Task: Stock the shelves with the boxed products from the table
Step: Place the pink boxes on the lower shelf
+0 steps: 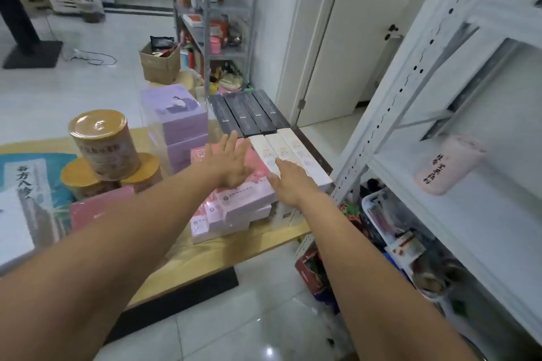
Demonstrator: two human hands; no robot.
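Cans [101,143]: three, gold lids on, at 9 o'clock in frame; one sits on top of two.
Cardboard box [158,67]: on the floor at 11 o'clock, flaps open, dark items inside that I cannot identify.
Purple boxes [176,120]: stacked, at 10 o'clock from the left hand.
Pink boxes [243,202]: stacked near the table edge, frame centre.
Left hand [231,161]: over the top pink box, fingers straight and spread, gripping nothing; contact cannot be told.
Right hand [289,182]: at 3 o'clock from the left hand, palm down, fingers extended, holding nothing; fingertips at the near end of the white boxes [293,152], three side by side.
Black boxes [249,111]: four long ones, at 12 o'clock from the white ones, end to end with them.
Clear bin [371,199]: at 4 o'clock, below the shelf unit, holds mixed packets.

Surface: wooden table [205,258].
Room: white shelf unit [410,82] at 3 o'clock, one pink pouch [448,167] on its board. Grey rack [217,9] at 12 o'clock, assorted goods. White door [352,38] at 1 o'clock. Pale glossy floor tiles [264,316].
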